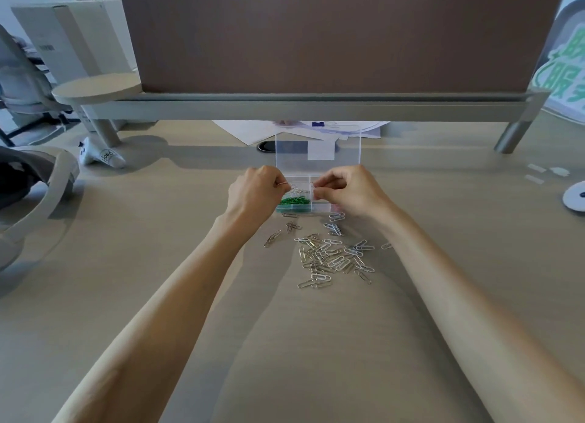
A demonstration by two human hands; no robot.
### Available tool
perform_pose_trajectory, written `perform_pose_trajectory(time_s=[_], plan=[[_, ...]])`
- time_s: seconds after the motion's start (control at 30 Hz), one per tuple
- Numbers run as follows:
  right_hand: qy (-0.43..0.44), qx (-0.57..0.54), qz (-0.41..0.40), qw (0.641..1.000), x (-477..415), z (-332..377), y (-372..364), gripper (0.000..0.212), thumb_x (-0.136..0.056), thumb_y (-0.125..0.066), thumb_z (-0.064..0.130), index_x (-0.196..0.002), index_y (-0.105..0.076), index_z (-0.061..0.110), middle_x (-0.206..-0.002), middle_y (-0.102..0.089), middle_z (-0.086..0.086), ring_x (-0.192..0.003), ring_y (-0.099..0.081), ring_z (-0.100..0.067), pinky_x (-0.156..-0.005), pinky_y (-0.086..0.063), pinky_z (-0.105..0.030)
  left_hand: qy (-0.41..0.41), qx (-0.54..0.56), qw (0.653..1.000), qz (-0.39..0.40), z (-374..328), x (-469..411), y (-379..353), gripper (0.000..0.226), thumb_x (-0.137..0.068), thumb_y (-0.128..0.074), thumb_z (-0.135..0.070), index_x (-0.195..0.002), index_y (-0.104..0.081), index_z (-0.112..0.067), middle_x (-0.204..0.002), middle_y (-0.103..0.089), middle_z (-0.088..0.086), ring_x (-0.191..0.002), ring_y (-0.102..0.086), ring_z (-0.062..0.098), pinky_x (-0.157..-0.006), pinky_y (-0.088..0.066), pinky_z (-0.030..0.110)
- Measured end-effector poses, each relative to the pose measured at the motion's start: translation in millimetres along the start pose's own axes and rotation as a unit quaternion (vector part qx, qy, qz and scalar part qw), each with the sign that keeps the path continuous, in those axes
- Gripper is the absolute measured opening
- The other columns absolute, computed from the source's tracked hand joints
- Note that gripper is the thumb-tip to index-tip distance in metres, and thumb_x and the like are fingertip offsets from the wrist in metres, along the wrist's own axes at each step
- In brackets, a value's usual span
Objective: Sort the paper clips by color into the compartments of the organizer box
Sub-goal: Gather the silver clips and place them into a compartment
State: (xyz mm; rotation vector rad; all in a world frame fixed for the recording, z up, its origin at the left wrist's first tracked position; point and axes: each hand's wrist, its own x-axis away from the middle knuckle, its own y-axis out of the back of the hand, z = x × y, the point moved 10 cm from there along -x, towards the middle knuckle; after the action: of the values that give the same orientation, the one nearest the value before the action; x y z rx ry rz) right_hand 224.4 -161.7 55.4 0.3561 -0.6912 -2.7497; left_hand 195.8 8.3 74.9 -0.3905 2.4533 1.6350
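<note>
A clear plastic organizer box point(317, 152) stands open on the desk, its lid upright at the back. Green paper clips point(292, 200) fill its near left compartment. My left hand point(254, 192) hovers over the box's left side, fingers pinched on a silver paper clip point(283, 184). My right hand point(346, 190) is over the right side, fingers pinched together above the middle divider; what it holds is too small to tell. A loose pile of silver and white paper clips point(332, 256) lies on the desk just in front of the box.
A brown partition panel on a grey rail point(300, 106) closes off the back of the desk. Papers point(253, 131) lie under it behind the box. A white disc point(574, 196) sits at the right edge, a chair point(28, 182) at the left.
</note>
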Motion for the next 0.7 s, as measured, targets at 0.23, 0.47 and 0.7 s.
perform_pose_trajectory(time_s=[0.23, 0.47, 0.7], plan=[[0.032, 0.132, -0.075, 0.988, -15.0, 4.6, 9.1, 0.013, -0.091, -0.064, 0.016, -0.101, -0.073, 0.017, -0.083, -0.072, 0.009, -0.071, -0.063, -0.001, -0.067, -0.049, -0.015, -0.01, -0.014, 1.0, 0.024, -1.7, -15.3, -16.8, 0.016, -0.092, -0.062, -0.033, -0.095, -0.072, -0.021, -0.097, -0.071, 0.001, -0.086, -0.062, 0.026, -0.07, -0.049, 0.033], [0.057, 0.199, -0.065, 0.976, -48.6, 13.4, -20.4, 0.013, -0.091, -0.064, 0.019, -0.099, -0.074, 0.017, -0.098, -0.073, 0.001, -0.09, -0.065, -0.013, -0.082, -0.052, -0.03, -0.012, 0.026, 0.999, 0.025, 0.9, -17.3, -24.4, 0.02, -0.09, -0.063, -0.035, -0.103, -0.073, -0.024, -0.102, -0.071, 0.002, -0.091, -0.063, 0.026, -0.069, -0.047, 0.032], [0.062, 0.189, -0.093, 0.976, -39.1, 22.0, -0.7, 0.015, -0.092, -0.062, 0.016, -0.102, -0.073, 0.014, -0.096, -0.07, 0.004, -0.08, -0.057, -0.007, -0.075, -0.047, -0.024, -0.005, 0.065, 0.998, 0.017, 11.9, -14.2, -17.7, 0.024, -0.094, -0.057, -0.031, -0.115, -0.067, -0.028, -0.11, -0.069, -0.004, -0.1, -0.062, 0.021, -0.078, -0.049, 0.033]])
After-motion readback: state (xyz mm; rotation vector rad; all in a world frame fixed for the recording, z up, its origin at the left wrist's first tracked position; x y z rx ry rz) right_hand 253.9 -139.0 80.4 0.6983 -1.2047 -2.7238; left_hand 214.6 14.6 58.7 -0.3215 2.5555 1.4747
